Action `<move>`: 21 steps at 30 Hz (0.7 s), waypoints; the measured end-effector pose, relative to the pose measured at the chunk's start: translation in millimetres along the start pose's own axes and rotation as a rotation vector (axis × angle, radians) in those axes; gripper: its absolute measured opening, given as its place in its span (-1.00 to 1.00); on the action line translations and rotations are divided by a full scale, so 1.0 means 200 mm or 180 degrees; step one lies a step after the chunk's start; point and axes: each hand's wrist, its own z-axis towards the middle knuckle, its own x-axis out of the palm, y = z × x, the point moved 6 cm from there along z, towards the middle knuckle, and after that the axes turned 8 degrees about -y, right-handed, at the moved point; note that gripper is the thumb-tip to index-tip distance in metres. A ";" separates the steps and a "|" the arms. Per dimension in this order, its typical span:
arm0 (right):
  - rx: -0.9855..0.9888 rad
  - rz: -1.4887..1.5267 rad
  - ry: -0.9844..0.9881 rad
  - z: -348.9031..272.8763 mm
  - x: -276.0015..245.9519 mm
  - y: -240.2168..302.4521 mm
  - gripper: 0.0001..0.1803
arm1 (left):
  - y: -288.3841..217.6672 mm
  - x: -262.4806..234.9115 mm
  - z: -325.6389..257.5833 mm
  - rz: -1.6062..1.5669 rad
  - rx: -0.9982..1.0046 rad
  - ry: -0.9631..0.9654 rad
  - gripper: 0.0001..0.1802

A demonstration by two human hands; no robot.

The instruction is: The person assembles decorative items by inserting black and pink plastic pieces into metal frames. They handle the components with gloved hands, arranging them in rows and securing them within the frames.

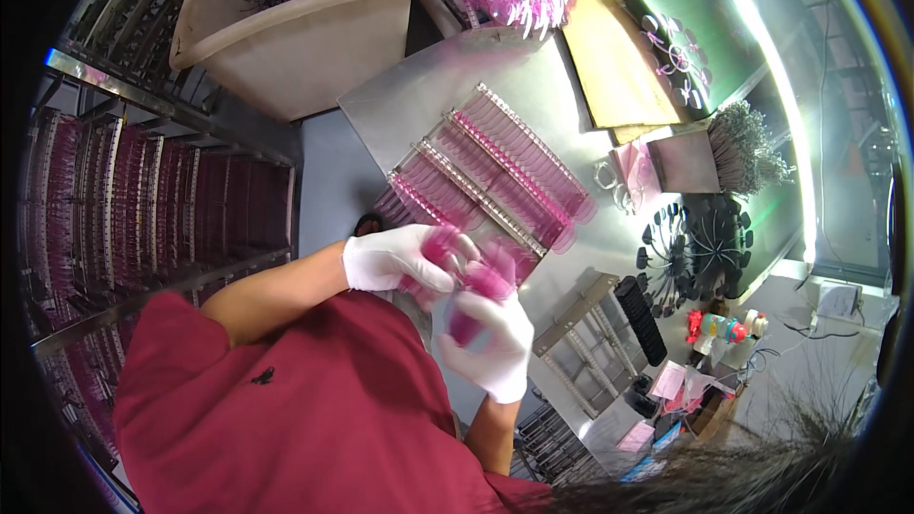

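Note:
My left hand (405, 259), in a white glove, is closed on a pink see-through lens-like piece (440, 243), partly smeared by motion. Close beside it, my right hand (490, 341), gloved in white too, grips more pink see-through lens-like pieces (488, 281) between thumb and fingers. How many it holds I cannot tell. Just beyond both hands, a metal rack (484, 198) lies on the steel table (405, 95), with rows of similar pink pieces set along its bars. The hands are at its near edge, in front of my dark red shirt.
A big pale tub (295, 38) with pink and black pieces stands at the far left. Shelves of loaded racks (124, 190) fill the left side. On the right are a bare metal rack (590, 343), a black ribbed strip (640, 320), black fan-shaped bundles (719, 246) and a bright tube light (776, 67).

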 end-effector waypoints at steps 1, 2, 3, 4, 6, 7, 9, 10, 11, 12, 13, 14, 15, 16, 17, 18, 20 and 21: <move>0.0615 0.0786 -0.0175 -0.09 -0.02 -0.15 -0.52 | -0.06 -0.01 -0.04 0.0284 -0.0048 -0.0040 -0.52; 0.0662 0.1412 -0.0603 -0.14 -0.03 -0.29 -0.45 | -0.07 -0.05 -0.05 -0.0081 0.0143 -0.0068 -0.58; 0.1013 0.1755 -0.0806 -0.16 -0.04 -0.40 -0.45 | -0.09 -0.08 -0.08 -0.0254 0.0217 -0.0281 -0.62; 0.1360 0.2097 -0.1003 -0.18 -0.05 -0.51 -0.45 | -0.11 -0.09 -0.11 -0.0426 0.0298 -0.0496 -0.66; 0.1602 0.2177 -0.1102 -0.22 0.02 -0.72 -0.41 | -0.12 -0.06 -0.11 -0.0204 0.0173 -0.0875 -0.75; 0.1444 0.1894 -0.0958 -0.20 0.06 -0.78 -0.42 | -0.09 -0.07 -0.09 -0.0091 0.0132 -0.0988 -0.76; 0.1475 0.1428 -0.0748 -0.20 0.13 -0.85 -0.40 | -0.04 -0.09 -0.09 -0.0138 0.0160 -0.1068 -0.78; 0.1362 0.1103 -0.0629 -0.18 0.17 -0.85 -0.40 | -0.04 -0.11 -0.10 -0.0183 0.0189 -0.1220 -0.78; 0.1184 0.0835 -0.0521 -0.16 0.20 -0.84 -0.42 | -0.03 -0.15 -0.12 -0.0225 0.0218 -0.1371 -0.78; 0.1118 0.0628 -0.0459 -0.14 0.22 -0.83 -0.42 | -0.03 -0.19 -0.15 -0.0265 0.0247 -0.1521 -0.78; 0.1059 0.0414 -0.0390 -0.11 0.22 -0.78 -0.43 | -0.04 -0.23 -0.17 -0.0355 0.0400 -0.1653 -0.81; 0.1000 0.0199 -0.0321 -0.09 0.23 -0.75 -0.44 | -0.06 -0.26 -0.20 -0.0495 0.0493 -0.1755 -0.83; 0.0988 0.0226 -0.0395 -0.10 0.25 -0.75 -0.45 | -0.06 -0.29 -0.22 -0.0560 0.0573 -0.1764 -0.84; 0.0964 0.0257 -0.0474 -0.11 0.26 -0.76 -0.44 | -0.07 -0.31 -0.23 -0.0640 0.0679 -0.1782 -0.84; 0.0940 0.0288 -0.0553 -0.12 0.26 -0.76 -0.44 | -0.08 -0.30 -0.25 -0.0711 0.0692 -0.1838 -0.85; 0.0914 0.0320 -0.0633 -0.13 0.27 -0.76 -0.44 | -0.08 -0.30 -0.25 -0.0728 0.0714 -0.1825 -0.85; 0.0877 0.0437 -0.0778 -0.14 0.28 -0.76 -0.44 | -0.08 -0.30 -0.26 -0.0764 0.0763 -0.1808 -0.85; 0.0859 0.0496 -0.0850 -0.15 0.28 -0.76 -0.44 | -0.07 -0.29 -0.26 -0.0780 0.0773 -0.1826 -0.86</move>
